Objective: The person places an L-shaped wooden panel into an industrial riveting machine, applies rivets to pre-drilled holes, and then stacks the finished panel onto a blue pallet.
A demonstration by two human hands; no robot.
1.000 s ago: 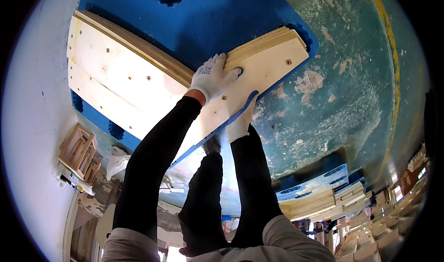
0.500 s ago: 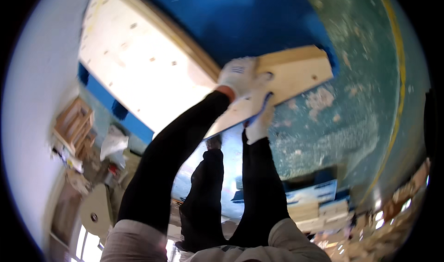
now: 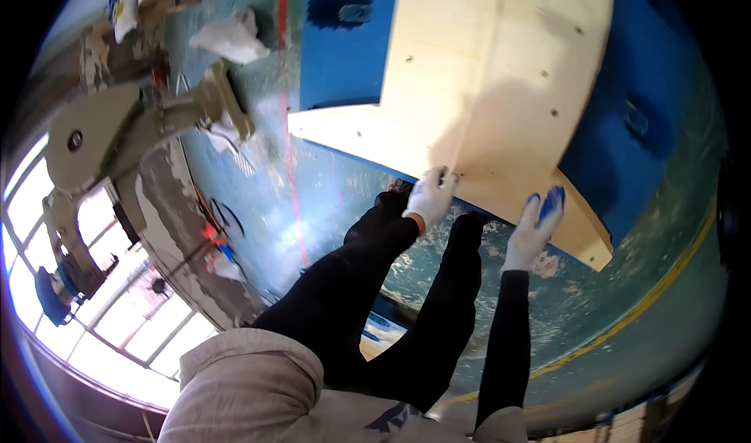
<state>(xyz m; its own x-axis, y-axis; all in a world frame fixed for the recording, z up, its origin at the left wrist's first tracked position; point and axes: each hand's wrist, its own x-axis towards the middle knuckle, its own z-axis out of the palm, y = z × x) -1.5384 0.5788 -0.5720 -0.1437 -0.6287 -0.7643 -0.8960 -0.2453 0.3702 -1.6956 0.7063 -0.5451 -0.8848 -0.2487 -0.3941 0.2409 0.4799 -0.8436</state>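
A large pale plywood panel (image 3: 461,91) with several small dark holes lies on a blue tabletop (image 3: 352,75). Its near end flares out to both sides. My left hand (image 3: 432,199), in a white glove, rests at the panel's near edge with its fingertips on the wood, slightly apart. My right hand (image 3: 534,228), in a white glove with blue-coated fingers, is raised with fingers apart at the near edge, just left of the panel's right-hand wing. It holds nothing; whether it touches the wood I cannot tell.
A beige industrial robot arm (image 3: 94,142) stands at the left before bright windows. A white sack (image 3: 231,37) and cables (image 3: 227,216) lie on the worn green floor (image 3: 258,161). The blue surface has dark-edged cutouts, and a yellow line (image 3: 626,322) curves at the right.
The view has swung round, so the panel now fills the upper middle. My left hand has shifted to the near edge. My right hand has let go of the panel's edge and opened.
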